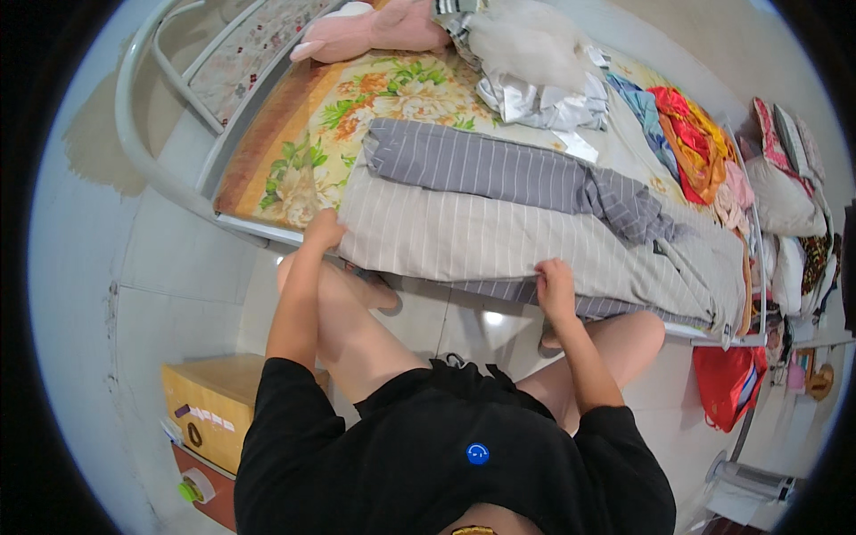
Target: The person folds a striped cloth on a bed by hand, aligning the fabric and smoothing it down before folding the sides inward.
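A striped fabric cover, beige (461,234) on one face and grey (481,164) on the other, lies along the near side of a bed. Its grey part is folded over the beige, with a bunched end at the right. My left hand (326,231) is at the cover's near left corner, fingers closed on its edge. At the near edge, right of the middle, my right hand (555,284) pinches the beige fabric. Below that edge hangs a grey striped layer (501,290). Under the cover, a floral mattress (294,174) shows at the left.
A white metal bed frame (144,144) curves up at the left. A pink plush toy (381,30), a white fluffy item (528,47) and colourful cloths (689,140) lie on the bed. A wooden cabinet (214,401) stands at lower left, a red bag (725,381) at right.
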`<state>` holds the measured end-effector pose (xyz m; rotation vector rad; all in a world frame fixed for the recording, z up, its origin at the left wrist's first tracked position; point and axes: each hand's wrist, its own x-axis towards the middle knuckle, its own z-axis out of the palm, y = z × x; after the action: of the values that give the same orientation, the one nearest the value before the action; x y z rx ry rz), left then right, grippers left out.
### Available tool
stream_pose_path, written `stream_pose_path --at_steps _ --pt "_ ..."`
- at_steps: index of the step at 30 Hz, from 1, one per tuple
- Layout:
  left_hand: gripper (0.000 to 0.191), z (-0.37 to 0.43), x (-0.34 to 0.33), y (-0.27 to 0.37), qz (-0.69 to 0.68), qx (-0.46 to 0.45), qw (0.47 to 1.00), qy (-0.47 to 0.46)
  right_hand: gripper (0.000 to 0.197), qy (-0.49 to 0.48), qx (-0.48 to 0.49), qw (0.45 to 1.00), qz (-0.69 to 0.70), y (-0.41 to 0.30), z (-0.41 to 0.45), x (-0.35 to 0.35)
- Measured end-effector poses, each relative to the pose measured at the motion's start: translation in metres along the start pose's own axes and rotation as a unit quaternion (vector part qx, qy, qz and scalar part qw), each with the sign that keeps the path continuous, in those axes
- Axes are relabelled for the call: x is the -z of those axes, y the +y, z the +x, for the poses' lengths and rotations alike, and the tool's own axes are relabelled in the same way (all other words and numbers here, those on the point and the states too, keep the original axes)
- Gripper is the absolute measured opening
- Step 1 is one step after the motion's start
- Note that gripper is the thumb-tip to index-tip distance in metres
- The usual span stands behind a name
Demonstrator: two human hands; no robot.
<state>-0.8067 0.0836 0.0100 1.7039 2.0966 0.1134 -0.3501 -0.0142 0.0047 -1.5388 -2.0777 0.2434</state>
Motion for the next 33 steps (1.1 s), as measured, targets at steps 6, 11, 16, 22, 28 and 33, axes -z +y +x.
stream_pose_path --at_steps 6,11,16,22,28,33 --pt "0.032 -0.003 0.000 -0.003 -0.036 0.022 0.997 0.063 0.015 -0.039 0.004 0.997 0.059 -0.001 -0.010 0.002" --pt "0.035 -0.015 0.003 0.031 0.075 0.108 0.990 0.045 0.016 -0.186 0.002 0.981 0.050 0.011 -0.025 0.014" --pt "0.041 -0.036 0.009 0.073 0.076 0.030 0.974 0.213 0.036 -0.077 -0.087 0.986 -0.120 0.044 -0.021 0.061" --pt "0.044 -0.046 -0.076 0.143 -0.061 -0.233 0.934 0.264 0.020 -0.115 -0.118 0.965 -0.205 0.123 -0.034 0.081" --pt "0.050 -0.049 -0.127 0.172 -0.025 -0.082 0.957 0.279 0.008 -0.105 -0.099 0.985 -0.094 0.101 -0.041 0.118" --pt "0.053 -0.048 -0.138 0.177 0.046 -0.064 0.950 0.302 0.013 -0.282 -0.175 0.942 -0.040 0.116 -0.052 0.110"
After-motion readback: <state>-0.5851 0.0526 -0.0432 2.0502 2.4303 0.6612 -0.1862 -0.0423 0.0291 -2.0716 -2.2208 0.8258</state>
